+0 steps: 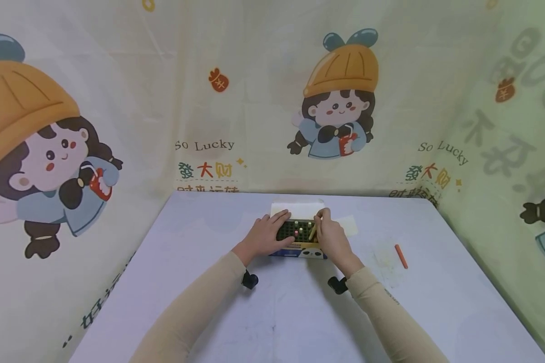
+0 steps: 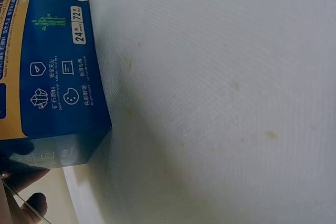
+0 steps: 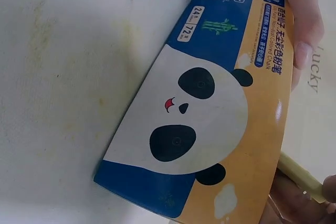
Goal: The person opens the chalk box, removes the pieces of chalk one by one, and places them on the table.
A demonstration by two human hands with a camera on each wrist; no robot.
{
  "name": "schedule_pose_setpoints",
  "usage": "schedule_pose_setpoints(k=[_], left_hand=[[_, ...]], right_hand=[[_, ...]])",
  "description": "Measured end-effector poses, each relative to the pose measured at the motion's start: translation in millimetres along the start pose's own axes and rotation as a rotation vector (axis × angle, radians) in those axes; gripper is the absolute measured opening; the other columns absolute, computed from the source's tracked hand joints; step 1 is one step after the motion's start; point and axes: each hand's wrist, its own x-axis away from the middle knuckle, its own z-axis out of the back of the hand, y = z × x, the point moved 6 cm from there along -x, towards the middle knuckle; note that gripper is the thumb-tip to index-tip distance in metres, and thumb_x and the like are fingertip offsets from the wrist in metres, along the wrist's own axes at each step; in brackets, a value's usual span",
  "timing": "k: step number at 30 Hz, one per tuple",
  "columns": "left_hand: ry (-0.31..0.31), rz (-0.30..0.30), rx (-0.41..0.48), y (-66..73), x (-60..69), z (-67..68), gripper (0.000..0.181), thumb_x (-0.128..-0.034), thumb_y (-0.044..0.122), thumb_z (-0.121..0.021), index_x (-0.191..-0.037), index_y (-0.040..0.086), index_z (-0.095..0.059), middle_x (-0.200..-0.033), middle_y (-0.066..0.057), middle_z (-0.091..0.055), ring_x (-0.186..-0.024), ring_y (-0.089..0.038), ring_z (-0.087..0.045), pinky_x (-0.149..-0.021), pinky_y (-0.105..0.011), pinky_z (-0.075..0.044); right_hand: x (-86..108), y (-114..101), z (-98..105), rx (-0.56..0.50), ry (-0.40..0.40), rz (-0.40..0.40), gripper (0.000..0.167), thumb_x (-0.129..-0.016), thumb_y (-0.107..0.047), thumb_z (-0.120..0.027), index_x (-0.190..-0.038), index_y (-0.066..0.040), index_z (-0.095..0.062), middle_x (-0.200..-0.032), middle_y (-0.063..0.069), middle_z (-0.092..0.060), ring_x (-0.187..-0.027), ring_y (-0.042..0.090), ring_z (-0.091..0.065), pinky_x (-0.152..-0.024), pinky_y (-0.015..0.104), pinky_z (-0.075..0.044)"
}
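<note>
An open chalk box (image 1: 312, 253) with a panda on its blue and orange front stands on the table; its black holed insert (image 1: 285, 232) holds several chalk sticks. My left hand (image 1: 267, 236) rests over the box's left end, thumb along the front edge. My right hand (image 1: 332, 235) pinches a yellow chalk stick (image 1: 313, 232), slanted over the right part of the insert. The right wrist view shows the box front (image 3: 210, 114) and the yellow chalk (image 3: 302, 177) at the fingers. In the left wrist view the box (image 2: 58, 72) is at upper left, fingers (image 2: 31, 203) below it.
An orange-red chalk stick (image 1: 401, 256) lies on the white table (image 1: 272, 312) to the right, beside a faint yellowish smudge. The raised white lid (image 1: 297, 208) is behind the box, with a pale sheet (image 1: 348, 226) at its right. Printed cloth hangs around the table.
</note>
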Motion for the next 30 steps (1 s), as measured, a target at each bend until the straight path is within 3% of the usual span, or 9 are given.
schedule_pose_setpoints(k=[11,20,30], left_hand=[[-0.016,0.011,-0.017,-0.4,-1.2,-2.1,0.085,-0.0989,0.073,-0.042,-0.167,0.026,-0.023,-0.172,0.007,-0.024,-0.141,-0.040,-0.047,-0.107,-0.060,-0.042],[-0.008,0.005,-0.001,1.7,-0.1,-1.6,0.083,-0.0992,0.071,-0.044,-0.166,0.025,-0.027,-0.171,0.004,-0.027,-0.141,-0.042,-0.046,-0.107,-0.062,-0.042],[0.003,0.001,0.005,2.4,2.0,-0.3,0.082,-0.1000,0.069,-0.046,-0.166,0.025,-0.026,-0.172,0.004,-0.026,-0.142,-0.044,-0.045,-0.108,-0.062,-0.040]], right_hand=[[-0.8,4,4,-0.019,0.038,-0.024,0.025,-0.116,-0.026,-0.030,-0.126,-0.005,-0.040,-0.054,0.003,-0.044,-0.040,0.014,-0.037,-0.042,0.026,-0.030],[2.5,3,10,-0.063,0.042,-0.004,0.025,-0.116,-0.027,-0.030,-0.125,-0.008,-0.042,-0.069,0.006,-0.062,-0.041,0.017,-0.041,-0.042,0.029,-0.033],[4.9,5,27,-0.036,0.074,0.031,0.025,-0.115,-0.025,-0.038,-0.125,-0.006,-0.050,-0.070,0.010,-0.065,-0.041,0.016,-0.045,-0.043,0.030,-0.037]])
